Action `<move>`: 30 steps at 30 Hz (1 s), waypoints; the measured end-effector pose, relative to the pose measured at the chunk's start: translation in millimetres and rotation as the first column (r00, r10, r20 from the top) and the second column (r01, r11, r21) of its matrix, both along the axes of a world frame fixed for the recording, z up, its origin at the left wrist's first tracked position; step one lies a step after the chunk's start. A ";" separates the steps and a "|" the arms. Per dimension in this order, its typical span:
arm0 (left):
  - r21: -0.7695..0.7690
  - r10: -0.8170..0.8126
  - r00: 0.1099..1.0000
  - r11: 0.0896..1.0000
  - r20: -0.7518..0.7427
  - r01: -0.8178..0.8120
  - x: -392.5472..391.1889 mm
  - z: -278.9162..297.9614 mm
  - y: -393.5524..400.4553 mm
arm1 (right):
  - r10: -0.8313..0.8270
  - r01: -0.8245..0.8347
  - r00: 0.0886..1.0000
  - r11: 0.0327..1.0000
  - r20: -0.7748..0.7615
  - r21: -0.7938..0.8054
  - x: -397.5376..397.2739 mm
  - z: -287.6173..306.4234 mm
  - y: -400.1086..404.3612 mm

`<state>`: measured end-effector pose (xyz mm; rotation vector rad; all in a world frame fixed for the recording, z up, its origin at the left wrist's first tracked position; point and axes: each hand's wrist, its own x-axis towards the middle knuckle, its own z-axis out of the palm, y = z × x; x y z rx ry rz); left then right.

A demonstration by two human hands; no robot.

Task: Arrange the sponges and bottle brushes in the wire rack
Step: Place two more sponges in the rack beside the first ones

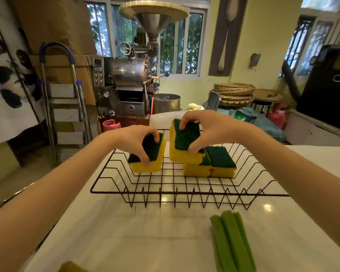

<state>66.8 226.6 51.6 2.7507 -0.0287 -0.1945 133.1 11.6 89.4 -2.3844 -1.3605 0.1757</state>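
A black wire rack (177,192) stands on the white table. My left hand (137,139) grips a yellow sponge with a dark green scrub face (155,154), tilted over the rack's left part. My right hand (204,126) holds a second yellow-and-green sponge (182,148), tilted above the rack's middle. Two more sponges (218,163) lie side by side in the rack's right part, green faces up, just below the one in my right hand. Green sponge-headed bottle brushes (232,240) lie on the table in front of the rack, lower right.
A yellow sponge corner (73,266) shows at the table's near edge, lower left. A white plastic container (165,119) sits behind the rack. Beyond the table stand a metal roasting machine (133,75), a step ladder (63,99) and stacked woven baskets (234,93).
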 end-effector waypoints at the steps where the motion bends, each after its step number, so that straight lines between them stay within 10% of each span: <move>1: 0.017 0.011 1.000 1.000 -0.008 -0.011 6.1 -4.4 1.6 | 0.003 -0.003 1.000 1.000 0.014 0.012 4.8 -4.7 5.4; 30: 0.127 0.081 0.990 0.990 -0.119 -0.066 37.5 -40.9 8.7 | -0.022 0.013 0.996 0.995 -0.090 -0.103 51.3 -86.1 62.3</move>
